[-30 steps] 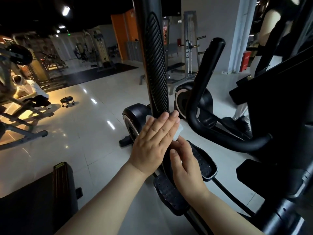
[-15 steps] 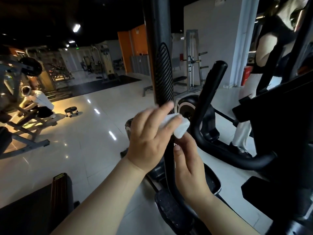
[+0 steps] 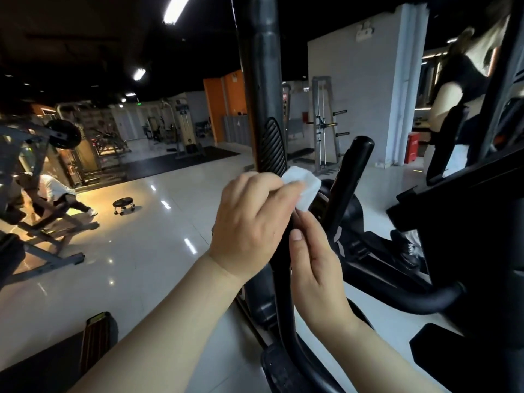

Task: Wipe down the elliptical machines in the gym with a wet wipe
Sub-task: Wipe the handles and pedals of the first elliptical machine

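Note:
A black upright handlebar pole (image 3: 262,89) of the elliptical rises through the middle of the head view, with a ribbed grip patch (image 3: 274,148). My left hand (image 3: 251,222) curls round the pole just below that patch and holds a white wet wipe (image 3: 303,187) against it. Just below and right of it, my right hand (image 3: 314,268) rests against the right side of the pole, thumb up along the pole, fingers behind and hidden. A second black curved handle (image 3: 351,177) stands to the right. The foot pedal (image 3: 279,367) lies below.
The machine's dark console body (image 3: 467,222) fills the right side. A person stands on the neighbouring machine at upper right (image 3: 453,89). Left of me are a weight bench frame (image 3: 42,222), a person crouched near it (image 3: 56,191), and a small wheeled stool (image 3: 123,204) on the glossy floor.
Both hands have slid up the pole with the wipe, from near the lower end of the ribbed patch. My left hand changed from flat fingers to a curled grip. The view tilted upward.

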`<state>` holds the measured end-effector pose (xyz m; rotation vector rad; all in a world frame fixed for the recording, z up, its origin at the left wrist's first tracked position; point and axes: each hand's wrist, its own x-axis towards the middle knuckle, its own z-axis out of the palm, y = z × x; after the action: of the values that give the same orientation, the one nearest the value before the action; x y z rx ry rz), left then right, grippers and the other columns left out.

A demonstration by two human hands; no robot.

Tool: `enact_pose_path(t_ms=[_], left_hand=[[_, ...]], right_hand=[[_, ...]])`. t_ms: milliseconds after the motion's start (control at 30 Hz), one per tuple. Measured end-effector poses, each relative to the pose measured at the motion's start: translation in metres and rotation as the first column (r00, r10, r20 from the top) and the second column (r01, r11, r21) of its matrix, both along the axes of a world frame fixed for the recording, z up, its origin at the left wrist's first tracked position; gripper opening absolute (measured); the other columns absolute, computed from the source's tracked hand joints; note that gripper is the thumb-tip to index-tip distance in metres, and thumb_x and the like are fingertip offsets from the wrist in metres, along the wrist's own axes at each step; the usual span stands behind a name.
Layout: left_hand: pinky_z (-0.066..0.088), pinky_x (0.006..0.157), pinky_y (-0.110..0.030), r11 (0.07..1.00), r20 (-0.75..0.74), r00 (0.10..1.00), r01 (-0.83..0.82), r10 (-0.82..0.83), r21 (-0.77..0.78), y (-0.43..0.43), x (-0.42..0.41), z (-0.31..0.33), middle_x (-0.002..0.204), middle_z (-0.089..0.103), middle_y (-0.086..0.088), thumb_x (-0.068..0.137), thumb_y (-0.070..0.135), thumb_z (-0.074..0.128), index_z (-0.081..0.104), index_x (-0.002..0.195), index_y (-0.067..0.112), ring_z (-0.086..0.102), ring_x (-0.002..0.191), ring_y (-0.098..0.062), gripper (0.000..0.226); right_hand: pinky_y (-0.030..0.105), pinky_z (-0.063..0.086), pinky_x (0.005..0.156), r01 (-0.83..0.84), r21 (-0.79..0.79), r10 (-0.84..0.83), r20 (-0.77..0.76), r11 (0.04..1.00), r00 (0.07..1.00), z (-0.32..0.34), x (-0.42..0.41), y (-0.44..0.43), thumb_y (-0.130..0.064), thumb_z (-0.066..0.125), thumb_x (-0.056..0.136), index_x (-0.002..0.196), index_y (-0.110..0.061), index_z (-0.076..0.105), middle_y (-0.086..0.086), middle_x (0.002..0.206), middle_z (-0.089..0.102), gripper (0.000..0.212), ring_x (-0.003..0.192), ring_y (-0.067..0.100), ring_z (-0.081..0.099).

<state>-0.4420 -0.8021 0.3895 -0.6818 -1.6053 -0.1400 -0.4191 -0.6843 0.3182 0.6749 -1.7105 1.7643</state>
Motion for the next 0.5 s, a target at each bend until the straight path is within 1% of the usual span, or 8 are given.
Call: enact_pose_path(t_ms=[67,133,167,267,300,367,433,500], left_hand=[[0.045,0.079,-0.039,0.999,-0.022,0.999,-0.031,0.031,-0.019,-0.003,0.001,0.004,0.090,0.065,-0.006,0.089,0.005,0.077,0.080,0.104,0.010,0.054,0.086,-0.023,0.017],[0.047,0.079,-0.041,0.999,-0.076,0.996,-0.036,0.038,0.031,0.001,0.002,0.018,0.086,0.067,-0.009,0.093,0.007,0.073,0.080,0.101,0.010,0.055,0.086,-0.025,0.011],[0.047,0.084,-0.040,0.997,-0.089,0.996,-0.022,0.028,0.074,0.005,0.001,0.025,0.090,0.068,-0.011,0.096,0.009,0.069,0.080,0.102,0.010,0.057,0.090,-0.027,0.012],[0.037,0.115,-0.044,0.994,0.003,0.999,0.053,-0.054,0.100,0.010,-0.004,0.028,0.132,0.061,-0.020,0.101,0.009,0.062,0.075,0.117,0.007,0.049,0.130,-0.035,0.021],[0.031,0.121,-0.048,0.996,0.060,0.996,0.063,-0.067,0.065,0.009,-0.005,0.023,0.145,0.051,-0.020,0.102,0.009,0.059,0.072,0.123,0.006,0.040,0.140,-0.038,0.025],[0.021,0.125,-0.051,0.998,0.141,0.988,0.068,-0.067,-0.001,0.004,-0.007,0.014,0.155,0.037,-0.016,0.105,0.010,0.053,0.065,0.133,0.005,0.029,0.148,-0.041,0.031],[0.018,0.126,-0.051,0.998,0.153,0.987,0.056,-0.052,-0.027,0.000,-0.007,0.015,0.157,0.035,-0.016,0.105,0.011,0.050,0.063,0.136,0.005,0.026,0.149,-0.040,0.034],[0.018,0.126,-0.054,0.998,0.145,0.988,0.056,-0.055,-0.001,0.002,-0.007,0.026,0.157,0.037,-0.017,0.107,0.012,0.047,0.064,0.135,0.005,0.025,0.150,-0.039,0.033]], right_hand=[[0.014,0.040,0.104,0.006,0.007,-0.006,-0.010,1.000,1.000,0.006,0.000,0.000,-0.011,0.041,0.107,0.139,-0.012,0.054,-0.013,0.132,0.063,0.034,0.130,0.006,0.054],[0.008,0.036,0.104,0.017,-0.009,-0.017,0.030,1.000,0.999,0.009,-0.001,-0.002,-0.015,0.043,0.107,0.142,-0.018,0.049,-0.013,0.138,0.059,0.036,0.132,-0.004,0.049],[0.005,0.034,0.104,0.011,-0.017,-0.010,0.060,1.000,0.998,0.010,0.000,-0.003,-0.017,0.044,0.106,0.147,-0.019,0.045,-0.013,0.142,0.056,0.040,0.132,-0.010,0.046],[0.008,0.033,0.109,-0.022,0.014,0.021,0.051,1.000,0.998,0.012,0.001,-0.003,-0.014,0.044,0.107,0.150,-0.021,0.042,-0.019,0.147,0.052,0.044,0.135,-0.011,0.042],[0.011,0.034,0.109,-0.038,0.027,0.037,0.032,0.999,0.999,0.012,0.003,-0.002,-0.011,0.043,0.107,0.148,-0.026,0.042,-0.025,0.144,0.052,0.044,0.135,-0.010,0.043],[0.016,0.038,0.110,-0.048,0.012,0.048,0.016,0.999,0.999,0.011,0.005,-0.002,-0.010,0.044,0.106,0.143,-0.034,0.040,-0.030,0.141,0.053,0.044,0.135,-0.008,0.044],[0.030,0.039,0.115,0.001,-0.060,-0.001,0.006,0.998,1.000,0.007,0.005,-0.004,-0.011,0.047,0.105,0.146,-0.026,0.038,-0.014,0.147,0.050,0.045,0.140,0.004,0.043],[0.042,0.038,0.117,0.140,-0.146,-0.154,-0.088,0.979,0.984,0.008,0.003,-0.005,-0.006,0.051,0.102,0.149,-0.010,0.035,0.004,0.149,0.044,0.050,0.142,0.023,0.043]])
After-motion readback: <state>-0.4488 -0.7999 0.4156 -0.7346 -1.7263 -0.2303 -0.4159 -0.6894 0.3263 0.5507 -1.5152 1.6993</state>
